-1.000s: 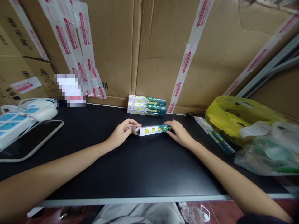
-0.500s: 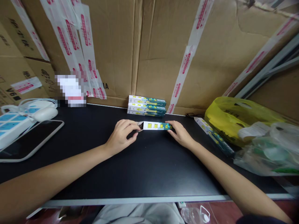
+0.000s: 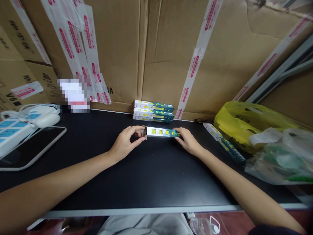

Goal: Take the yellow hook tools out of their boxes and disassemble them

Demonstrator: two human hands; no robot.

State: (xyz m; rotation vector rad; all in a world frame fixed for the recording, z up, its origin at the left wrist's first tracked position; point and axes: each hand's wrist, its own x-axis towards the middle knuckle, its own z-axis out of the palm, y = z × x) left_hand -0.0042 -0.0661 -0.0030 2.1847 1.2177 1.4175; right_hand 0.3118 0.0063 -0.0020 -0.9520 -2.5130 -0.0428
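A slim white and teal carton (image 3: 161, 132) with yellow lettering lies crosswise on the black table (image 3: 146, 176), held at both ends. My left hand (image 3: 127, 143) pinches the carton's open left end, thumb and fingers closed on its flap. My right hand (image 3: 187, 141) grips the teal right end with curled fingers. Just behind it, three identical cartons (image 3: 153, 111) are stacked against the cardboard wall (image 3: 156, 52).
A flat carton (image 3: 223, 141) lies at the right beside a yellow plastic bag (image 3: 246, 122) and clear bags (image 3: 278, 156). A power strip (image 3: 14, 127), white cables and a tablet (image 3: 31, 143) sit at the left. Taped cardboard boxes (image 3: 19, 71) surround the table.
The carton has been rolled over and moved slightly away from me toward the stack. My left fingers have shifted on its open left-end flap. My right hand stays on the other end.
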